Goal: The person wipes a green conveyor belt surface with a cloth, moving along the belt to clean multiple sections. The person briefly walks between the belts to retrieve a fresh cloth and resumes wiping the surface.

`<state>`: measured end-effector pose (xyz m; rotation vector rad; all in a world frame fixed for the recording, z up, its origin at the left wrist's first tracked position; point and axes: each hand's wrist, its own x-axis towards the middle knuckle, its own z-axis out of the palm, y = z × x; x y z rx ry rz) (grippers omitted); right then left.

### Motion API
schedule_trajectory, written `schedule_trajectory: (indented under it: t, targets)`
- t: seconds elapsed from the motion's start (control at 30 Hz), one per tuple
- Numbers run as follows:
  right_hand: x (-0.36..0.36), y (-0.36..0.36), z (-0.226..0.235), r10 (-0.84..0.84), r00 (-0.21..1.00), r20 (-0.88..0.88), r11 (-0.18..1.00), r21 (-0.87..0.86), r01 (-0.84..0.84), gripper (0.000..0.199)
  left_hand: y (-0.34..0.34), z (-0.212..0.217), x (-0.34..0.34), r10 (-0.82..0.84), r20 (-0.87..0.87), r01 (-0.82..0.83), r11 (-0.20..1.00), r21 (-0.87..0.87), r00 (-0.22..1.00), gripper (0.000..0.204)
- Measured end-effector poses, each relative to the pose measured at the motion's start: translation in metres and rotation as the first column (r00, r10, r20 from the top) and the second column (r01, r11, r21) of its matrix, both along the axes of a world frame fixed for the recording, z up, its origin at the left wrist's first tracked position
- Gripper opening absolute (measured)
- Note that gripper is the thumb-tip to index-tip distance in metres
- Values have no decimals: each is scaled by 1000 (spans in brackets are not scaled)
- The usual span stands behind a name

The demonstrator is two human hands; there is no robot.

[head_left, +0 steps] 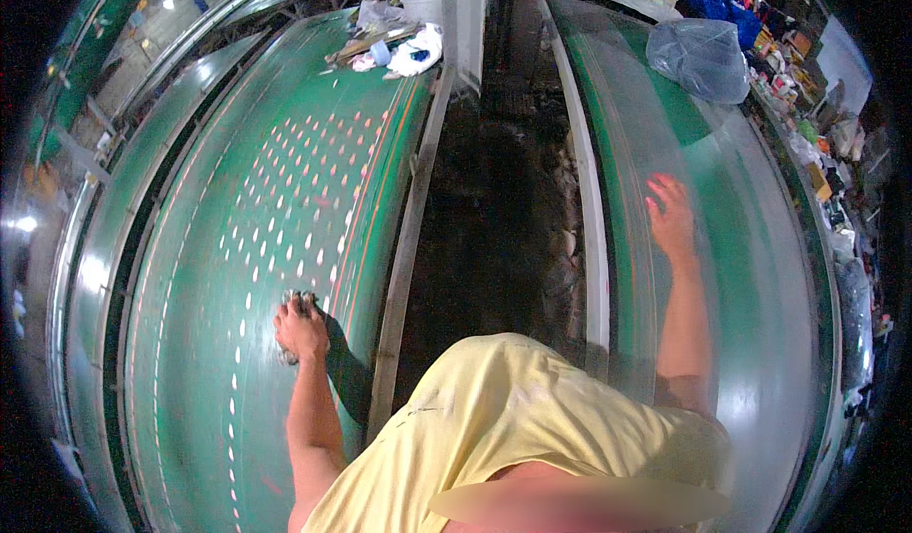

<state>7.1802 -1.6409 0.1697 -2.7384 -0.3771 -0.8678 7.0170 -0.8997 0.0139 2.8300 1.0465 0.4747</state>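
My left hand (302, 332) is closed over a crumpled dark, greyish rag (304, 302), pressed on the long green tabletop (195, 362) to my left. Rows of small white and pinkish drop-shaped marks (294, 191) spread over that surface beyond the rag. One line of white marks continues down to the left of my hand. On the other side, my right hand (673, 218) rests with bent, spread fingers on a second green table (750, 276), which has a hazy, greyish film over part of it. Nothing shows in that hand.
A dark gap (489, 248) with pale rails runs between the tables. Scraps, plastic and a white crumpled cloth (416, 51) lie at the left table's far end, near an upright post (465, 25). A clear plastic bag (698, 60) sits on the right table. Clutter lines the far right.
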Motion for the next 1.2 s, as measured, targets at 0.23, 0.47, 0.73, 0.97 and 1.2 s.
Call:
schedule_trajectory:
  t: [0.23,0.47,0.73,0.97,1.2]
  targets:
    - [174,-27,15,-43,999,4,998,35,42,33,-3,-7,40,208,15,-208,978,3,978,41]
    - [364,40,16,225,918,-326,974,45,-223,37,-11,-9,50,166,38,-169,978,121,985,33]
    - [606,94,-76,157,545,-824,902,-105,-419,50,-50,63,139,261,-165,-252,965,76,951,46]
    - [723,169,-80,82,269,-960,787,-103,-608,62,-36,93,260,587,-309,-617,787,1,748,49]
    - [924,204,-142,-24,346,-938,468,-317,-825,59,-31,107,338,809,-338,-871,487,-73,481,54]
